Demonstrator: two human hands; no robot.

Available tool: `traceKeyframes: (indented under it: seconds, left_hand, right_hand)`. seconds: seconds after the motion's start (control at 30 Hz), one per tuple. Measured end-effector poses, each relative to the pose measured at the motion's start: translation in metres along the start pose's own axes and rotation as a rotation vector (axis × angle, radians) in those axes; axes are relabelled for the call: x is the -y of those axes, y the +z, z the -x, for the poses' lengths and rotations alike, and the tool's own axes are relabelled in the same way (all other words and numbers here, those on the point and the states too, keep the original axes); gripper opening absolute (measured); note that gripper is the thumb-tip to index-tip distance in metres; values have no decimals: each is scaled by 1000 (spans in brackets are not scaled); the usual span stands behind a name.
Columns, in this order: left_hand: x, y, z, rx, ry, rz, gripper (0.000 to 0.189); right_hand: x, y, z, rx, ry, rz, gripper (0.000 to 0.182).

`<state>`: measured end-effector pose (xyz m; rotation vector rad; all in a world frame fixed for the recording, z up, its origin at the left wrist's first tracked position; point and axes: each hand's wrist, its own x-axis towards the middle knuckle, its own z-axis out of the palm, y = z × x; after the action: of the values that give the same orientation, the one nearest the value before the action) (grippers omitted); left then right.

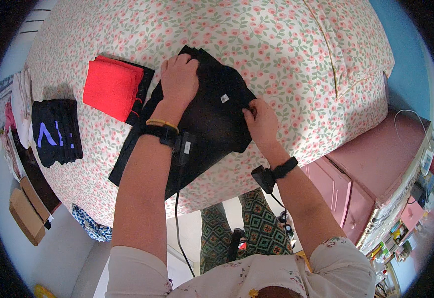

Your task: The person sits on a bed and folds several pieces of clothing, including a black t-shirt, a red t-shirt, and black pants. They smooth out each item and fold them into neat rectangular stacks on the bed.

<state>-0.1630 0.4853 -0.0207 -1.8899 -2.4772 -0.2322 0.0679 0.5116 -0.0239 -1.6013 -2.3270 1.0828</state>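
Observation:
A black garment [217, 115] with a small white label lies spread on a bed with a floral sheet [276, 48]. My left hand [181, 76] rests on its upper left part, fingers curled down on the cloth; whether they grip it is hard to tell. At the garment's right edge, my right hand [260, 119] pinches the fabric between thumb and fingers. A folded red cloth [111, 87] sits left of my left hand, on top of dark fabric. Farther left lies a folded black garment with purple markings [57, 130]. Both wrists wear black straps with small devices and cables.
A pink cabinet [384, 156] stands against the bed's right side. An open cardboard box [29, 212] is at the lower left, beyond the bed's edge. Light folded cloth [21, 108] lies at the far left. Blue patterned fabric [92, 223] hangs by the near left corner.

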Motion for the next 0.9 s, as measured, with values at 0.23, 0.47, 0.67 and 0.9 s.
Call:
traceKeyframes:
  seconds: [0.23,0.47,0.67,0.9]
  left_hand:
    - [26,-34,44,-189,70,-44,21]
    - [36,-72,61,-95,52,136,21]
    - [2,-40,10,91,-391,563,33]
    - [-19,-35,70,-188,-161,624,35]
  right_hand:
    - [-1,-10,28,24,-160,154,22]
    - [-9,-11,40,4,-299,-179,22]
    - [-16,2,4,-18,349,-660,18]
    - [-63,-3,8,-179,-108,-276,24]
